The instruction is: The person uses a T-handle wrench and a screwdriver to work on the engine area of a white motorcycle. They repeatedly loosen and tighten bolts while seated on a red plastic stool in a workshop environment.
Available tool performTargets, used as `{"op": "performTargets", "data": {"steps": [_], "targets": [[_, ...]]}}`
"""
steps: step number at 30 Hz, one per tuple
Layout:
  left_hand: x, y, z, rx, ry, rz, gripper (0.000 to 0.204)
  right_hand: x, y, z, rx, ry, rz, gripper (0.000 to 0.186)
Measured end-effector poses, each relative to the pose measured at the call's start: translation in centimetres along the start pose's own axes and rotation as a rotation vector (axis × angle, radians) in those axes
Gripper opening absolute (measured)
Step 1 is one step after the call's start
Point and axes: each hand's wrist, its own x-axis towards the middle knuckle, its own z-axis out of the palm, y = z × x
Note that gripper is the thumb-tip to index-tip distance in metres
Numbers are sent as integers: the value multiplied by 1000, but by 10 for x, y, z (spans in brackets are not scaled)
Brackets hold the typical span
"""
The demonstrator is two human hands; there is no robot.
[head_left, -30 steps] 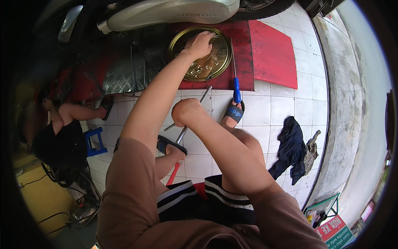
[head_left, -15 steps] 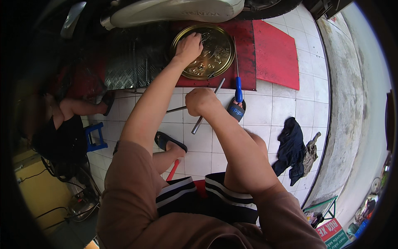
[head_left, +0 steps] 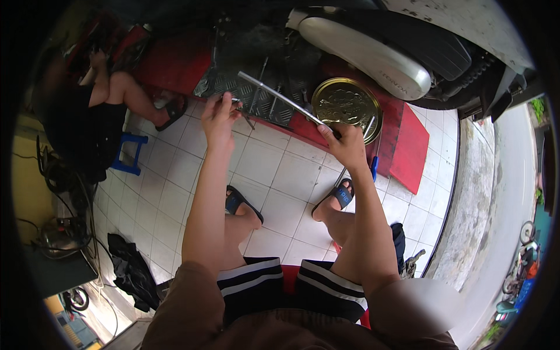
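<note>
Your right hand (head_left: 348,144) grips the silver multi-arm wrench (head_left: 274,92) where its rods appear to meet, presumably to steady the bar extending past those fingers toward your left hand (head_left: 219,121), whose fingertips pinch a small metal piece (head_left: 235,101) (type unclear). Unlike the earlier frame, your left fingers are clear of the gold tray (head_left: 377,106), which lies just beyond your right fingers.

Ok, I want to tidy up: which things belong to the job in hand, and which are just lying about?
Seemingly part of the job:
metal bar, in the right hand
small metal piece, in the left hand, kind unclear
gold tray
screwdriver beside the tray

Apparently just lying about:
black bundle on the left
dark cloth on the right
</note>
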Motion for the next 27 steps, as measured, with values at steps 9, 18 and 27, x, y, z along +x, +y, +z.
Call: {"op": "performTargets", "data": {"steps": [9, 18, 27], "targets": [[21, 11, -1, -142, 10, -119, 26, 6, -9, 4, -18, 57, -119, 35], [22, 15, 9, -103, 19, -140, 22, 6, 0, 5, -82, -21, -61, 44], [28, 6, 8, 82, -74, -100, 20, 5, 17, -4, -132, -74, -32, 44]]}}
